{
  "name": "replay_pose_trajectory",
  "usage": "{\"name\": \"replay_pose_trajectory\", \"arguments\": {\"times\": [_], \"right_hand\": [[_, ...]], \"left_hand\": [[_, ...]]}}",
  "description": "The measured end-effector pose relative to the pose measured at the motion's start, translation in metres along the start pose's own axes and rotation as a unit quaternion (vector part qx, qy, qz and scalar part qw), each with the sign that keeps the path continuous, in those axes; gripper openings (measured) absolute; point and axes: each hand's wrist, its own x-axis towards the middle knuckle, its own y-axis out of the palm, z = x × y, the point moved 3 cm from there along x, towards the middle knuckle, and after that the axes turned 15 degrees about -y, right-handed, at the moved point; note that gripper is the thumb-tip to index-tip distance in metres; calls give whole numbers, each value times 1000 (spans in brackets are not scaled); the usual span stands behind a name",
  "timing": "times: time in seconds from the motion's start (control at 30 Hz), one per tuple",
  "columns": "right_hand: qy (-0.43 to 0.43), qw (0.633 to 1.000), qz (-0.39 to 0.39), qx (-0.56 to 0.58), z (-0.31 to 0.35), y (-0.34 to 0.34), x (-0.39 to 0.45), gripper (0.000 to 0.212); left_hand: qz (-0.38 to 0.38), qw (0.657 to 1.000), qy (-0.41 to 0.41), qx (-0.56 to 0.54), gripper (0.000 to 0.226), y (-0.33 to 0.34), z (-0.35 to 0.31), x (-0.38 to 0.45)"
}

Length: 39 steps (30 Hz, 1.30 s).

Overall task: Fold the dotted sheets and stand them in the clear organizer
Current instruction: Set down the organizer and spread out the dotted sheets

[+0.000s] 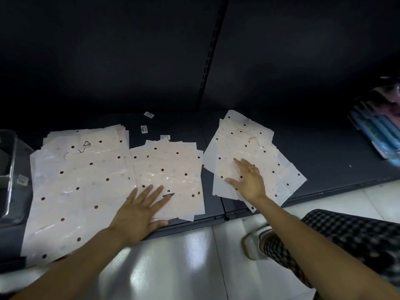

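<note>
Your left hand (138, 210) lies flat with fingers spread on the near edge of the middle stack of pale pink glossy plastic sheets with dark dots (168, 174), its thumb resting along the front lip of the dark grey metal shelf (324, 152). Your right hand (249, 180) is also flat and spread wide, pressing on the fanned pile of the same dotted sheets (244, 144) under it. Neither hand holds anything. Just beyond your left hand's outer side lies the largest stack of dotted sheets (73, 185), and past that, at the far left edge, stands the clear plastic organizer (8, 161). Small white barcode labels (144, 129) sit beyond your left fingertips.
</note>
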Motion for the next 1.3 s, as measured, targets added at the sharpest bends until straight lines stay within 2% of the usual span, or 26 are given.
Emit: {"name": "replay_pose_trajectory", "arguments": {"times": [0.07, 0.17, 0.33, 0.43, 0.5, 0.57, 0.63, 0.7, 0.77, 0.8, 0.83, 0.9, 0.93, 1.03, 1.1, 1.17, 1.23, 1.3], "right_hand": [[14, 1000, -1, 16, -19, 3, -6, 55], [11, 993, -97, 65, -26, -1, -9, 29], [34, 988, -125, 87, -8, -18, 0, 26], [37, 969, -166, 179, 30, -27, 4, 20], [57, 948, -177, 257, 62, -28, 7, 17], [105, 911, -144, 373, 97, -21, 7, 18], [148, 851, -94, 495, 130, -11, 4, 21], [151, 795, -57, 585, 153, -4, 2, 19], [122, 744, -39, 656, 162, 1, 2, 17], [101, 745, -40, 658, 161, 2, 3, 18], [81, 777, -49, 623, 153, 2, 4, 18], [51, 872, -94, 479, 124, 1, 4, 16], [42, 908, -114, 402, 105, -1, 3, 18], [52, 978, -91, 179, 37, -3, -5, 46], [67, 993, -53, 77, -2, -3, -14, 60], [63, 997, -25, 31, -26, -1, -20, 58], [48, 998, -33, 22, -37, -1, -21, 44], [44, 996, -74, 30, -43, -4, -18, 25]], "left_hand": [[6, 1000, -4, 13, 95, 4, -1, 1], [22, 1000, -11, 6, 92, 2, -3, 2], [44, 998, -29, -23, 84, -4, -3, 4], [7, 996, -46, -76, 86, -18, -7, 4], [-14, 987, -33, -158, 93, -29, -15, 2], [7, 951, -15, -309, 103, -40, -26, 0], [14, 909, -11, -416, 115, -49, -36, -2], [-22, 882, -31, -470, 114, -55, -38, -2], [-92, 860, -70, -497, 104, -61, -31, 0], [-120, 851, -93, -502, 98, -63, -26, 1], [-136, 843, -115, -507, 93, -66, -20, 3], [-137, 831, -148, -518, 86, -69, -6, 8], [-133, 834, -157, -512, 82, -70, 1, 12], [-117, 885, -155, -424, 69, -73, 22, 30], [-106, 916, -151, -356, 62, -77, 32, 46], [-88, 940, -152, -293, 59, -76, 38, 60], [-84, 955, -163, -233, 61, -75, 41, 71], [-140, 961, -159, -179, 66, -78, 39, 76]]}}
